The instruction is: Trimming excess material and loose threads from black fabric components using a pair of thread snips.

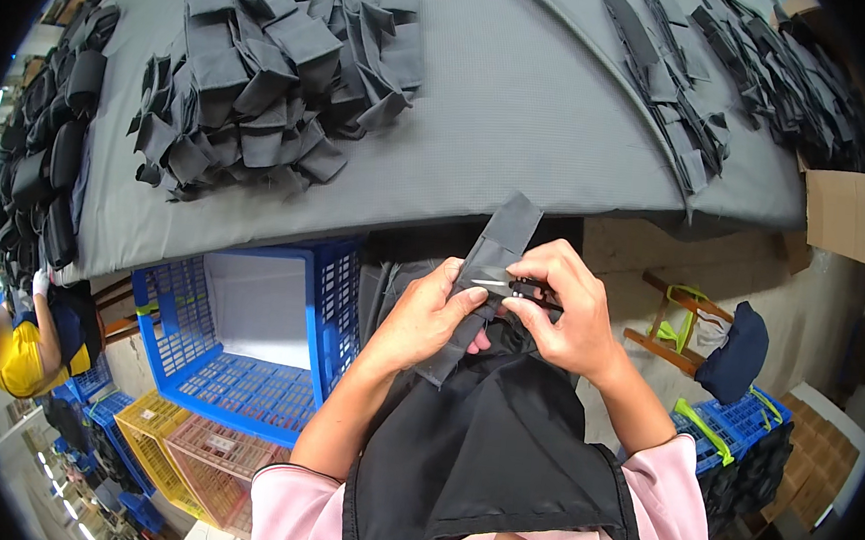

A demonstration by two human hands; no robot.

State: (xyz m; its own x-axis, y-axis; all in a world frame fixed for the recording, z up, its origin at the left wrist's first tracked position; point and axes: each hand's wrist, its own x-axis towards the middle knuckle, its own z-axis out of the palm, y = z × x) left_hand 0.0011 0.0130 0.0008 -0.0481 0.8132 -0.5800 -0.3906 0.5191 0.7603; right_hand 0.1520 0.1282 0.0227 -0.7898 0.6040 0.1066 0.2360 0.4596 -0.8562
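Observation:
A dark grey folded fabric strip (508, 225) slants across in front of me, above my black apron (502, 425). My left hand (423, 315) is closed on it, with the thumb on top near the strip's middle. Between the fingers of my right hand (572, 310) is a small black-handled tool that looks like thread snips (528, 290). Its shiny metal part reaches over the strip, right by my left thumb. My right fingers partly cover the handle.
A grey cloth-covered table (494, 104) lies ahead, bearing a heap of grey fabric pieces (255, 77) and more strips (656, 85) at right. A blue crate (233, 392) stands at left, above a yellow crate (155, 441). At right are a wooden stool (662, 354) and cardboard (851, 214). A person in yellow (30, 357) is far left.

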